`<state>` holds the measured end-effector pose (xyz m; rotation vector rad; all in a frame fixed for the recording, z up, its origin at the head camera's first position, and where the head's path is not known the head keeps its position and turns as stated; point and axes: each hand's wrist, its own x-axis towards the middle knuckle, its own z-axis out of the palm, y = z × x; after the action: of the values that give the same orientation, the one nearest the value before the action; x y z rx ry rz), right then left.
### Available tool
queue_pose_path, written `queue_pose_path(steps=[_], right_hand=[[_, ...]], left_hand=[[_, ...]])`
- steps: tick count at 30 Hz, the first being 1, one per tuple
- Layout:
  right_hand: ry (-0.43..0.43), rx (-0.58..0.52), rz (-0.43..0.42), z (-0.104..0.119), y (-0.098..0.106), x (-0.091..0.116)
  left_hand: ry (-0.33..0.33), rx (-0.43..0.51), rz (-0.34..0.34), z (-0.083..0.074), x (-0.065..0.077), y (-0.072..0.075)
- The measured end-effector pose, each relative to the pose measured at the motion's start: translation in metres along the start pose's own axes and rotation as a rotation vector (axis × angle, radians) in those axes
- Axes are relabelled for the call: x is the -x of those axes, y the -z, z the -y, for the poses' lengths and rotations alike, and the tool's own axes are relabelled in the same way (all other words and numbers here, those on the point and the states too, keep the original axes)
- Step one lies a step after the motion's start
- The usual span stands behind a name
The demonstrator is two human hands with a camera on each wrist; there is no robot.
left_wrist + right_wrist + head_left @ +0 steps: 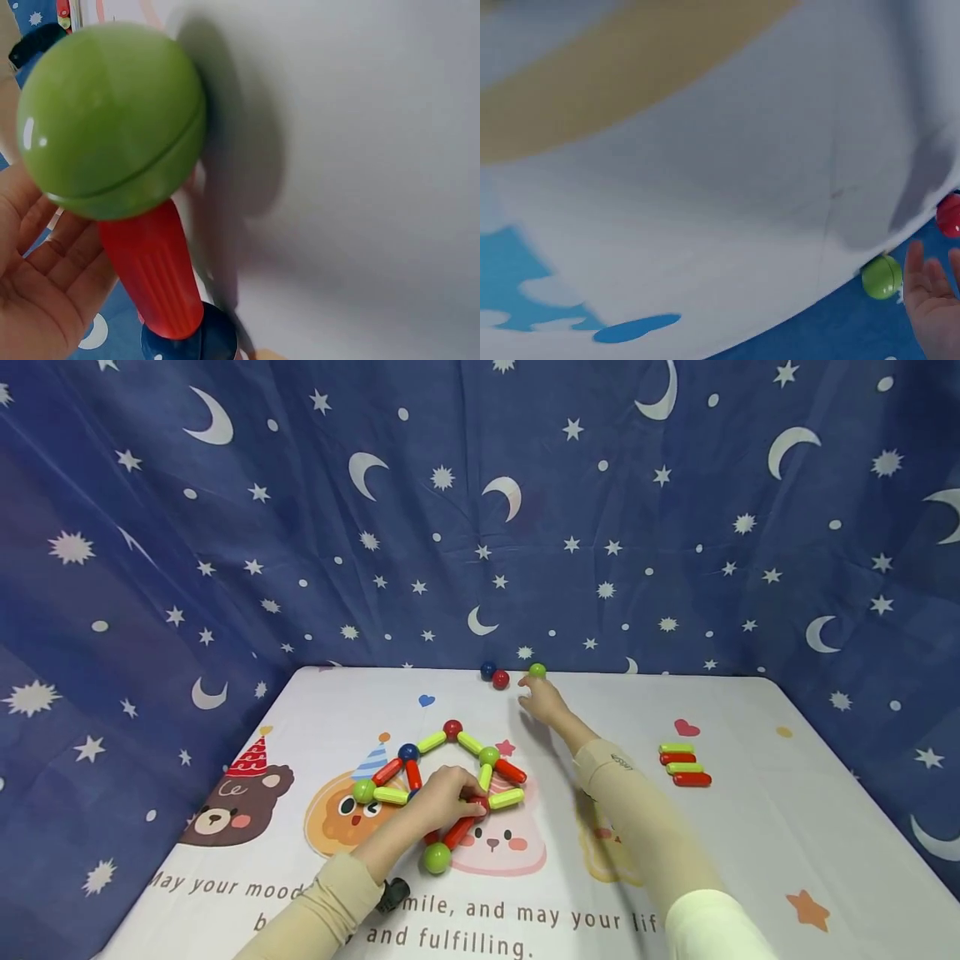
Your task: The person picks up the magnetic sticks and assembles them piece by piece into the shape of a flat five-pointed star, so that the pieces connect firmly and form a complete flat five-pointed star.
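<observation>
My left hand (448,797) pinches a red ball (482,805) at the near right joint of a frame of coloured rods and balls lying on the table. A green ball (437,858) forms the frame's near corner. In the left wrist view that green ball (112,120) and a red rod (154,270) partly cover the hand. At the table's far edge my right hand (543,700) reaches out, fingers spread and holding nothing. Just beyond its fingers sits a loose green ball (537,670). Left of them are a loose red ball (501,680) and a dark blue ball (488,670).
Several yellow-green and red rods (685,766) lie side by side on the right of the printed white table (600,710). A dark blue curtain (450,527) with moons and stars rises behind the far edge. A small black object (393,894) shows by the left sleeve.
</observation>
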<state>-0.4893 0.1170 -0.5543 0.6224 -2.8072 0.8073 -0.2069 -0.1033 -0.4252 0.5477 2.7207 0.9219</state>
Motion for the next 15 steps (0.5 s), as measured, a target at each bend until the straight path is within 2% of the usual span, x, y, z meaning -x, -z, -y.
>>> queue_pose_path(steps=[2,3,6,8,12,15], right_hand=[[-0.059,0.013,0.077,0.016,0.005,0.0],[-0.057,0.021,0.084,0.028,0.009,0.003],[-0.101,0.041,0.205,0.084,0.041,0.021],[-0.092,0.043,0.257,0.11,0.057,0.031],[-0.057,0.099,0.312,0.134,0.068,0.037],[-0.064,0.144,0.371,0.136,0.066,0.032]], left_hand=[[0.005,-0.002,-0.004,0.0,0.001,-0.001],[0.006,-0.005,-0.005,0.0,0.001,-0.002],[0.016,-0.018,-0.004,-0.002,0.0,-0.002],[0.021,-0.022,0.006,-0.004,-0.001,-0.002],[0.028,-0.034,0.021,-0.008,-0.004,-0.001],[0.032,-0.037,0.021,-0.008,-0.005,-0.001]])
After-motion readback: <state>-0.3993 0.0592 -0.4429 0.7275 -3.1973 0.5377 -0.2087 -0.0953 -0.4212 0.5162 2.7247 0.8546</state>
